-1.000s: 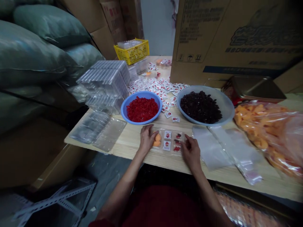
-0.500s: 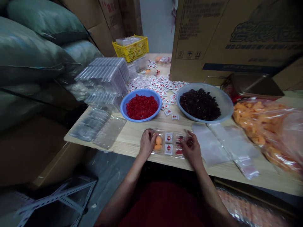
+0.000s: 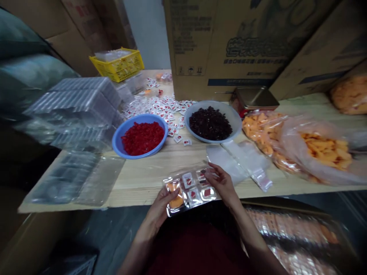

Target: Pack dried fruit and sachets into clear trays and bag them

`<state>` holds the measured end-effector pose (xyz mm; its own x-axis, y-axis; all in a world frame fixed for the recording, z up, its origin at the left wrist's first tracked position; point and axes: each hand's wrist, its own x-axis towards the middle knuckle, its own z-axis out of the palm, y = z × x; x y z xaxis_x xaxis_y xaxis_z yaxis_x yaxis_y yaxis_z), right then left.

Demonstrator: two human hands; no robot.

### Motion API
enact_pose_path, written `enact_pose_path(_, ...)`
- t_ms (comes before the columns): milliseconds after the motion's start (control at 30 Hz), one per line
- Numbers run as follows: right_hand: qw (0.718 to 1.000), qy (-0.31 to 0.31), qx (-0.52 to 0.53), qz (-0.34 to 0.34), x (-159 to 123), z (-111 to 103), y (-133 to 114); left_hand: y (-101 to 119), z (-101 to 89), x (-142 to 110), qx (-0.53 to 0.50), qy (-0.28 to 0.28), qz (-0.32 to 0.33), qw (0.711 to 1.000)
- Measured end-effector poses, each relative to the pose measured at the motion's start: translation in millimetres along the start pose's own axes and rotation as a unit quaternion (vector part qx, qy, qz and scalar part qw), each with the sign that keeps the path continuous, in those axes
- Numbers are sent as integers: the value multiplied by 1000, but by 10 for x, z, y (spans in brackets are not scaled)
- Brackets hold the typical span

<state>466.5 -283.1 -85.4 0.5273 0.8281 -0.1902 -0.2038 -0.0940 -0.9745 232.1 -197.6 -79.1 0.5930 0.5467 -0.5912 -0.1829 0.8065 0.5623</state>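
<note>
A clear plastic compartment tray [image 3: 183,193] is held tilted at the table's front edge, between both hands. Orange pieces [image 3: 175,196] fill its left compartment. Small white printed packets [image 3: 188,181] sit in the middle, and red and dark pieces lie in the right compartments. My left hand [image 3: 160,204] grips the tray's left end, thumb over the orange pieces. My right hand [image 3: 222,183] is closed at the right end, fingers over the upper right compartment. Beyond the tray stand a blue bowl of red pieces [image 3: 140,135] and a pale bowl of dark dried pieces [image 3: 212,121].
White packets [image 3: 163,107] are scattered behind the bowls. Stacked clear trays [image 3: 77,103] and a yellow basket [image 3: 119,67] stand left. Plastic sleeves [image 3: 232,162] and open bags of orange pieces [image 3: 323,147] lie right. A large carton [image 3: 206,46] rises behind; filled packs [image 3: 286,225] sit below the table.
The tray has come off the tabletop toward me and is now tilted, with both hands on it. My view has turned to the right.
</note>
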Motion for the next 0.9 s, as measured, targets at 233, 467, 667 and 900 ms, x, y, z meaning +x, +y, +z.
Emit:
enact_pose_path(233,841,67,-517,-146,-90,-471,-63,284,-123,89,-91,126,76,985)
enact_pose_path(467,793,-12,-608,-40,52,-477,-121,437,-174,27,-74,158,88,981)
enact_pose_path(667,864,-24,-502,-1,289,-646,-178,320,-201,-10,-89,149,95,980)
enact_pose_path(900,944,-50,-323,37,378,-838,-62,225,90,62,-114,91,73,987)
